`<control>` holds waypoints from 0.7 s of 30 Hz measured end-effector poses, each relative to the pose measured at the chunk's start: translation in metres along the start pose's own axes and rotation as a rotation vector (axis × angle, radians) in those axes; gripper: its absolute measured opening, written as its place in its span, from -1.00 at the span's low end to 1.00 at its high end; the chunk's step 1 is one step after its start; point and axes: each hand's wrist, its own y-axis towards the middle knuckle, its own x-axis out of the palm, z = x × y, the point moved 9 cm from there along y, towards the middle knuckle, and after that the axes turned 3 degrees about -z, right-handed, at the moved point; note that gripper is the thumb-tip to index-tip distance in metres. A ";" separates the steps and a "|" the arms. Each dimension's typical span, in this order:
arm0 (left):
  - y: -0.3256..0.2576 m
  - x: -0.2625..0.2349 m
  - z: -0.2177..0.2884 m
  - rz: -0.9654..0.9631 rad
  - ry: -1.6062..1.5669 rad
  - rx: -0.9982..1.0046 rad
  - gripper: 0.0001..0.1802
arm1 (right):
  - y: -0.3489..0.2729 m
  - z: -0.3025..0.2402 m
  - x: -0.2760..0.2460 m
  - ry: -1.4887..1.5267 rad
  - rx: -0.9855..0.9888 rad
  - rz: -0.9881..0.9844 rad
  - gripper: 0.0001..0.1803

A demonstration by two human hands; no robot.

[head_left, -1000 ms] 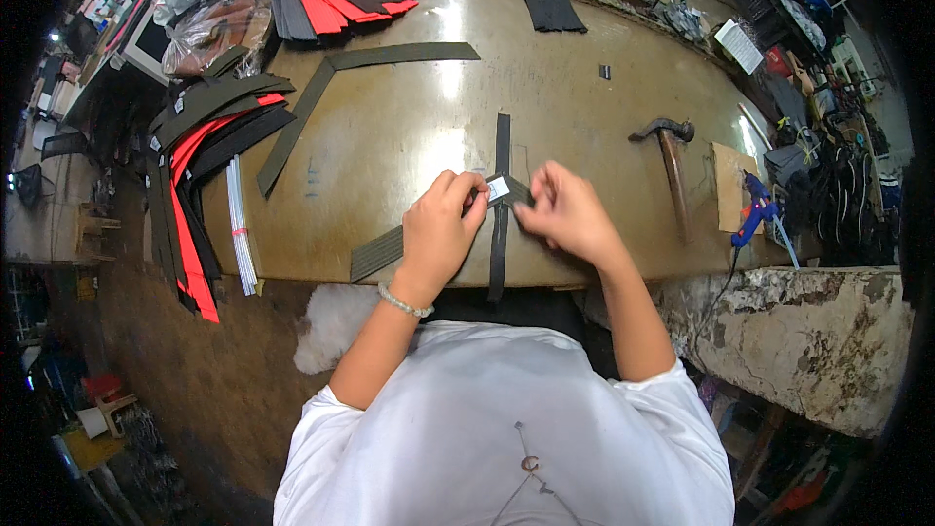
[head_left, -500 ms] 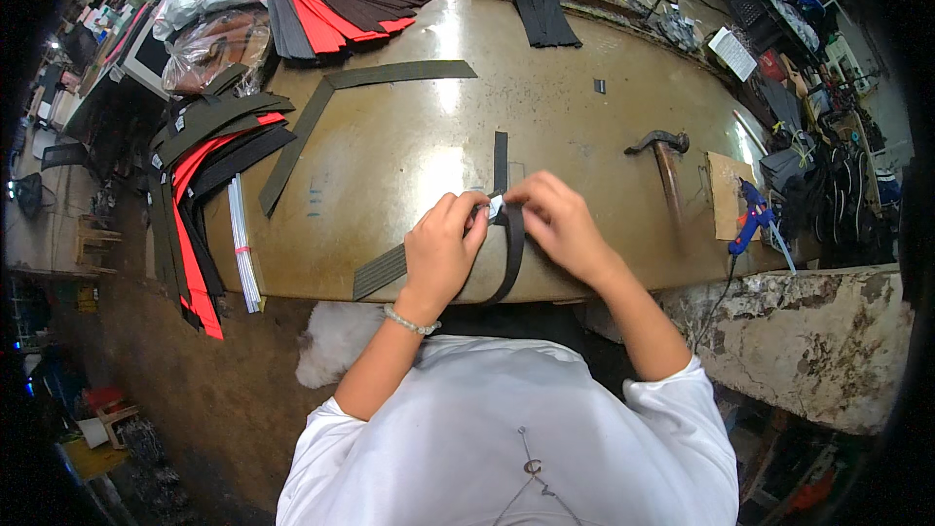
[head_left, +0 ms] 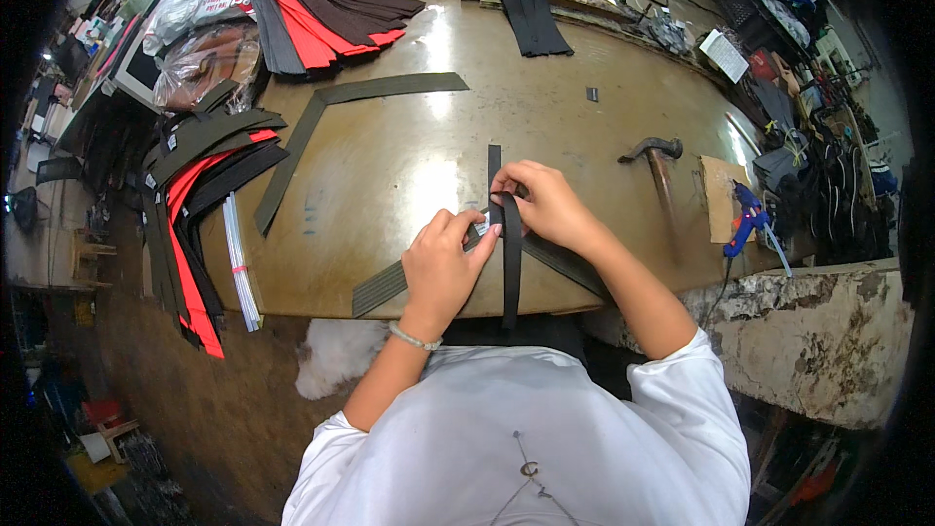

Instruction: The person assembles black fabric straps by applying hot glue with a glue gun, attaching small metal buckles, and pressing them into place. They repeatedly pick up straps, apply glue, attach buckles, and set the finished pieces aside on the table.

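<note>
My right hand (head_left: 541, 203) pinches the upper end of a black webbing strap (head_left: 511, 268), which hangs down across the table's front edge. Close beside it, my left hand (head_left: 438, 261) has thumb and forefinger at a small white label (head_left: 481, 224) lying on the strips. A dark grey-green strip (head_left: 380, 284) runs out from under the left hand, and another angled length (head_left: 565, 265) passes below my right forearm. Beyond my fingers, a narrow black strip (head_left: 494, 161) points away from me. Exactly how the strips join is hidden by my fingers.
A hammer (head_left: 658, 170) lies to the right, with a blue glue gun (head_left: 748, 219) near the table edge. Bundles of black and red strips (head_left: 200, 224) sit at left. A bent grey-green strip (head_left: 317, 117) and white sticks (head_left: 240, 263) are there too.
My right hand has shifted up and away from the label, now holding the black strap's end. The strap hangs straighter, and the angled strip under the right forearm has come into view.
</note>
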 end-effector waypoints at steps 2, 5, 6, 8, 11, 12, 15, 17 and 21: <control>-0.001 0.001 0.004 -0.001 0.028 0.027 -0.74 | 0.007 0.010 0.005 -0.055 0.132 -0.093 -0.85; -0.003 0.003 0.015 0.009 0.134 0.125 -0.71 | 0.026 0.014 0.001 -0.114 0.215 -0.158 -0.84; -0.005 0.003 0.020 0.016 0.179 0.167 -0.70 | 0.032 0.013 -0.003 -0.126 0.200 -0.136 -0.83; -0.005 0.006 0.022 -0.018 0.232 0.176 -0.70 | 0.031 0.000 -0.045 -0.227 -0.009 0.282 -0.77; -0.006 0.007 0.025 -0.033 0.259 0.185 -0.69 | -0.031 0.000 -0.100 -0.481 -0.266 0.846 -0.59; -0.006 0.007 0.025 -0.030 0.262 0.182 -0.68 | -0.057 0.014 -0.112 -0.721 -0.137 0.916 -0.56; -0.004 0.009 0.022 -0.068 0.245 0.147 -0.68 | -0.124 0.066 -0.138 -1.124 0.425 0.895 -0.47; -0.002 0.011 0.018 -0.112 0.231 0.116 -0.69 | -0.138 0.075 -0.150 -0.844 0.452 0.793 -0.49; 0.004 0.006 0.000 -0.125 -0.022 0.003 -0.69 | -0.141 0.003 -0.117 -0.363 0.262 0.769 -0.55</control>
